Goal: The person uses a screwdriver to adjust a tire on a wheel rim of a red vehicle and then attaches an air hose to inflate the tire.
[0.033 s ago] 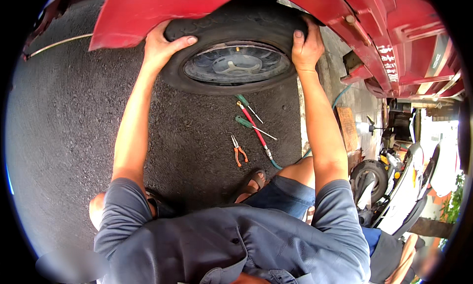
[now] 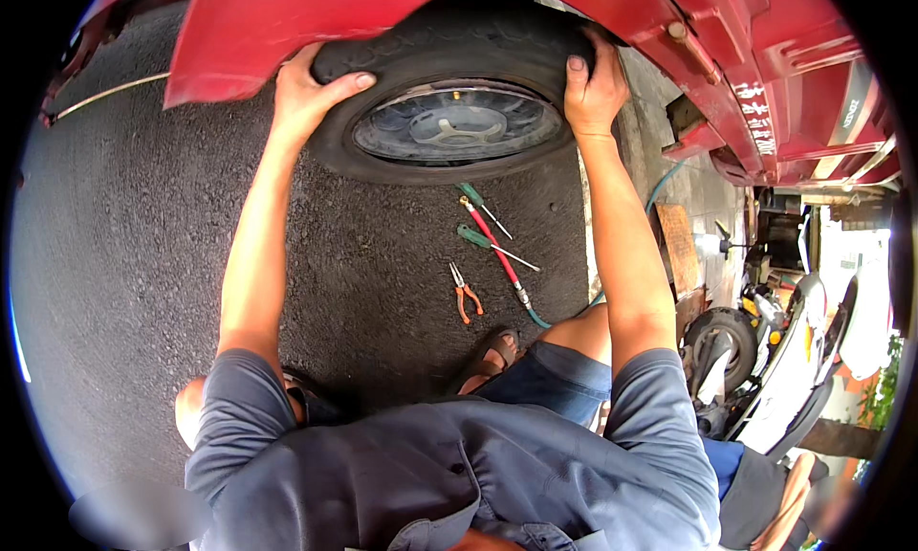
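A black tyre (image 2: 435,54) with a grey metal wheel (image 2: 459,128) in it stands beneath red vehicle bodywork, its outer face tilted toward me. My left hand (image 2: 308,97) grips the tyre's left side, thumb lying on the sidewall and fingers curled behind the tread. On the opposite side my right hand (image 2: 595,97) holds the tyre the same way, fingers wrapped over its upper edge. Both arms are stretched out. The bodywork hides the top of the tyre. Some fingertips are out of sight behind it.
Near my feet lie orange-handled pliers (image 2: 466,293), two green-handled screwdrivers (image 2: 475,237) and a red air-line rod (image 2: 492,240) joined to a green hose (image 2: 537,319). Red bodywork (image 2: 287,34) overhangs the wheel. At right stands a motorcycle (image 2: 765,369); another person's arm (image 2: 786,503) shows at lower right.
The tyre and my left hand sit very slightly farther left. Both hands keep the same grip, and the tools on the ground have not moved.
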A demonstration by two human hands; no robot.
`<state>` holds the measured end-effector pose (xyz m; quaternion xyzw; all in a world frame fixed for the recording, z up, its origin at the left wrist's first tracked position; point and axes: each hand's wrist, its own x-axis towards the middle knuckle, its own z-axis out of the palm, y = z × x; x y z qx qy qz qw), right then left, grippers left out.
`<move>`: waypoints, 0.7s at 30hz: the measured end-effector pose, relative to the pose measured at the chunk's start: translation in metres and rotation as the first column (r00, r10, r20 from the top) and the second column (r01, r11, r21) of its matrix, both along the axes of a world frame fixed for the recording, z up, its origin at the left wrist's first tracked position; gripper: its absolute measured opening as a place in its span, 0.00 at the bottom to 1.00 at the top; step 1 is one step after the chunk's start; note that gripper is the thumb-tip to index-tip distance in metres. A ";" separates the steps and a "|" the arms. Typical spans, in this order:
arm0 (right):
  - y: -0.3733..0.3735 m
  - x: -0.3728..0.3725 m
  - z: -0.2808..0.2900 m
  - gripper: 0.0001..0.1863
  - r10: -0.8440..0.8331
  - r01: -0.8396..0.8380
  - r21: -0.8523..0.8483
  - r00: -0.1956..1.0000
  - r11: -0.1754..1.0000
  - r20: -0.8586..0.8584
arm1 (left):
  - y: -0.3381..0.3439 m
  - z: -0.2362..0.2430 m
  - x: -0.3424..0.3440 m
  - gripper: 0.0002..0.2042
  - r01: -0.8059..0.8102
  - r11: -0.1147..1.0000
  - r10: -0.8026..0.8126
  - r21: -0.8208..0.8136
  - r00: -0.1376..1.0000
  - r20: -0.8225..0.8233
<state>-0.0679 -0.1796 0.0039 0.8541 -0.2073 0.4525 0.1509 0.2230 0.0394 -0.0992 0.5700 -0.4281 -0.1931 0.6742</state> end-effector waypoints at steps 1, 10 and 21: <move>0.002 0.004 -0.003 0.26 0.034 -0.034 0.030 0.999 0.999 0.021 | 0.003 -0.003 0.006 0.35 0.070 0.997 -0.067 0.033 0.994 -0.084; -0.016 -0.001 -0.012 0.26 0.076 -0.071 -0.057 0.992 0.996 0.098 | -0.004 0.004 -0.007 0.42 0.085 0.996 -0.082 0.034 0.994 -0.068; -0.017 -0.024 -0.033 0.32 -0.006 -0.015 0.099 0.978 0.995 0.208 | 0.000 0.000 -0.008 0.33 0.012 0.999 -0.013 -0.038 1.000 -0.028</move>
